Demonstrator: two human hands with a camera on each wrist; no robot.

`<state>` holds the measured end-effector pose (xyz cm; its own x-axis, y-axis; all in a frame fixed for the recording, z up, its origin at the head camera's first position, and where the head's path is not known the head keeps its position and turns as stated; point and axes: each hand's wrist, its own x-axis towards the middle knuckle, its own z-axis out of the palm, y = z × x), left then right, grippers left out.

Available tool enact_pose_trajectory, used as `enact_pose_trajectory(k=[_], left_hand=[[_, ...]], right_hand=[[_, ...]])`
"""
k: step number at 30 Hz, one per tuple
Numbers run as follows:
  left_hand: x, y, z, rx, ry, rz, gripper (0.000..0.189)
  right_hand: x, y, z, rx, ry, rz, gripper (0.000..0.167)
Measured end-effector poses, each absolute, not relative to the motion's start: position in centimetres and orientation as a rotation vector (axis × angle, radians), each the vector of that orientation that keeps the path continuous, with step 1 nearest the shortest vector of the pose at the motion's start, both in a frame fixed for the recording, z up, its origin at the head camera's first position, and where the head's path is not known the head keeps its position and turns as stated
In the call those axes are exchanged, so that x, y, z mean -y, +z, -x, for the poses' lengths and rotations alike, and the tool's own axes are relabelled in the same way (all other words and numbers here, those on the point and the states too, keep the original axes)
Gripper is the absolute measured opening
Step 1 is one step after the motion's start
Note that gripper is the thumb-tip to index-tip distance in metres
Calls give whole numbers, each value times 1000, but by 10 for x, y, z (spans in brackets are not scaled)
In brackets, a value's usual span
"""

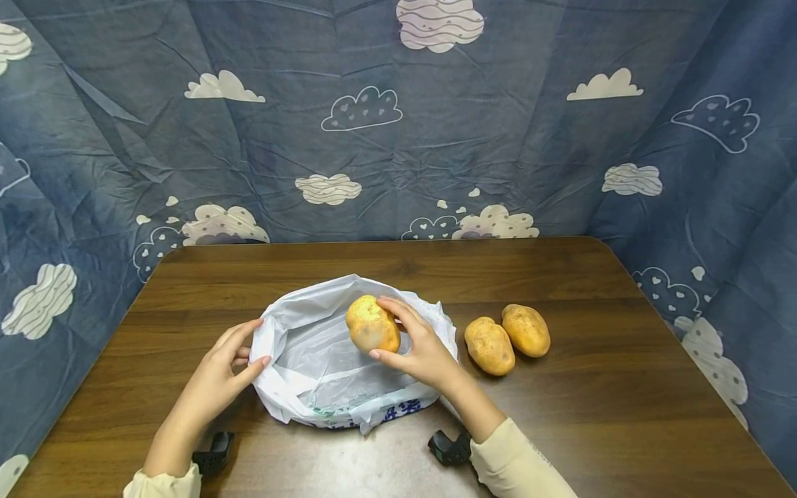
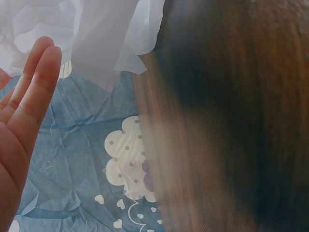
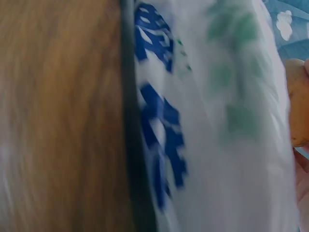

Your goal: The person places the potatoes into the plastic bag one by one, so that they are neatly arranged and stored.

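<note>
A white plastic bag (image 1: 324,366) with blue and green print lies spread on the table, its mouth facing up. At its left rim is my left hand (image 1: 218,377), holding the edge with thumb and fingertips; two of its fingers (image 2: 41,82) appear straight beside the white film in the left wrist view. My right hand (image 1: 420,346) grips a potato (image 1: 367,325) between thumb and fingers over the bag's mouth. That potato (image 3: 298,108) shows partly past the bag's side in the right wrist view. Two more potatoes (image 1: 490,346) (image 1: 526,330) lie together right of the bag.
A brown wooden table (image 1: 623,387) carries everything. Behind it and at both sides hangs a blue cloth (image 1: 373,159) with cloud patterns. Black wrist devices (image 1: 214,453) are worn on both wrists, near the table's front.
</note>
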<state>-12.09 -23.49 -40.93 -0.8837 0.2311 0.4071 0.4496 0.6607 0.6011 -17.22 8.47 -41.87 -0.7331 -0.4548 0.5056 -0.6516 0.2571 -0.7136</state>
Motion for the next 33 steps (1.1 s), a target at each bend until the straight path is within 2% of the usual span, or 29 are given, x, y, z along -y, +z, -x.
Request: enact_pose_trajectory(k=[20, 33], left_hand=[[235, -411, 122, 2577, -1058, 555, 57], [234, -411, 122, 2575, -1064, 548, 57]], right_hand=[[-24, -435, 169, 2449, 1555, -1133, 68], [-5, -442, 169, 2580, 1576, -1144, 67]])
